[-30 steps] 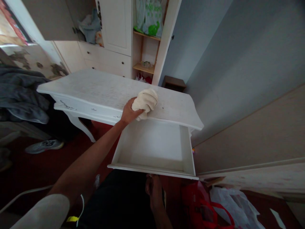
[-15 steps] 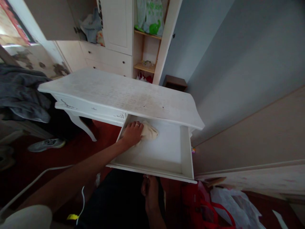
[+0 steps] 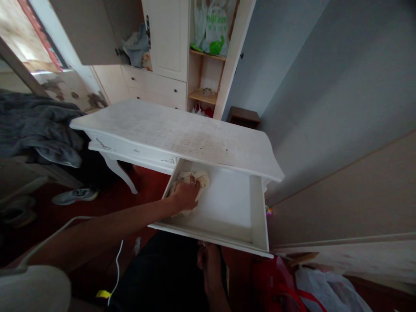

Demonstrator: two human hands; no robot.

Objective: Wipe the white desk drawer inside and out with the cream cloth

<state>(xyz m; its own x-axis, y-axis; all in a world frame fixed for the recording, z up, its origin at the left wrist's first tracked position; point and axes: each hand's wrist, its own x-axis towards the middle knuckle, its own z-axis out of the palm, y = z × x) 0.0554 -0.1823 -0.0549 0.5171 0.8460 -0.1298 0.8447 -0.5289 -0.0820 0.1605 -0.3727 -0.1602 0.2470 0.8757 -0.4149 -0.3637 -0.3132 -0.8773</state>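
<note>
"Hands first: how do they stand?"

"Left hand [image 3: 186, 195] is down inside the pulled-out drawer [image 3: 229, 203], fingers bent over a cream cloth [image 3: 203, 178] and bunching it beneath the palm; right hand [image 3: 207, 256] is nearer the body, just below the drawer's front edge, fingers curled; whether it grips anything, one cannot tell."

"And the cloth lies where?"

"Under and around the left hand, on the drawer floor; its folds spill past the fingertips; beyond that hand stretches the white bench [image 3: 243, 143], with a dark smudge [image 3: 198, 141] on its top."

"How would it handle?"

"Light and soft, by the look of it; probably limp and hardly fragile; whether damp or slippery does not show."

"Best hold?"

"Mid-bunch, palm on top, fingertips gathering loose folds; a corner hold would likely let the rest trail; the drawer looks stiff, so its front edge, above the right hand, seems the place to steady it."
</note>
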